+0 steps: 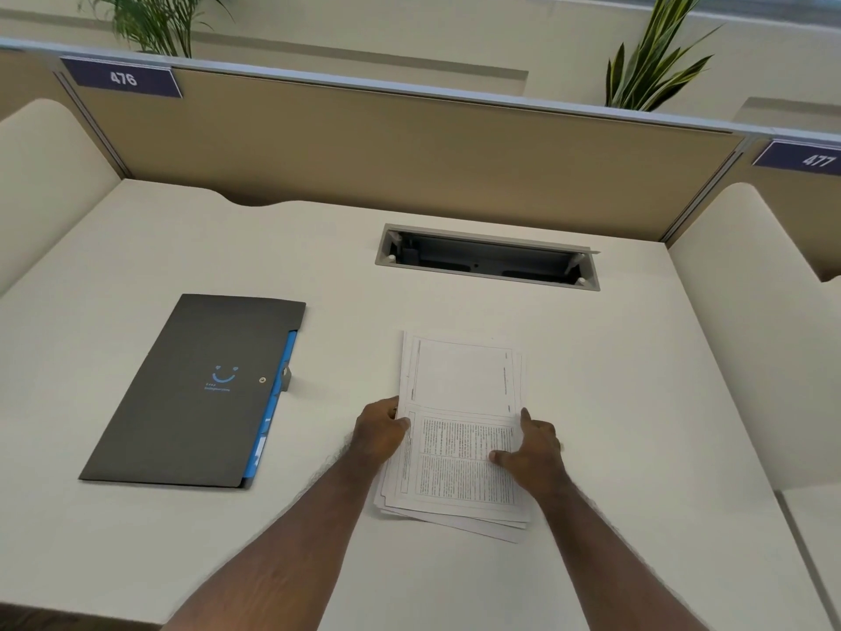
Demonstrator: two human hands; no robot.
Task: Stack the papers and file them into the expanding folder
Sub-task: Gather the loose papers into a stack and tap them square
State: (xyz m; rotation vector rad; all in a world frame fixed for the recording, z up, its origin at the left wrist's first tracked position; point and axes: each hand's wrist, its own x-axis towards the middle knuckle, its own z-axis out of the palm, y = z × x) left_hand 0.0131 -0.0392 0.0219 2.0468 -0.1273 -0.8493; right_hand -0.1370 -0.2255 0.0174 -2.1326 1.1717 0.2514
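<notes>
Inspecting the white counter, we find both hands bracketing the loose stack of printed white papers: left hand grip pressing its left edge, right hand grip spread, thumb on top; closed dark grey expanding folder lies well apart to the left.

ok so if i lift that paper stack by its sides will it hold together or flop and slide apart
The paper stack is probably floppy: loose thin sheets with no clip or staple visible. It may well fan out, since its near corners are already splayed and uneven. With the left hand and right hand pressing opposite long edges, it would likely sag at the far end, though it looks light.
</notes>
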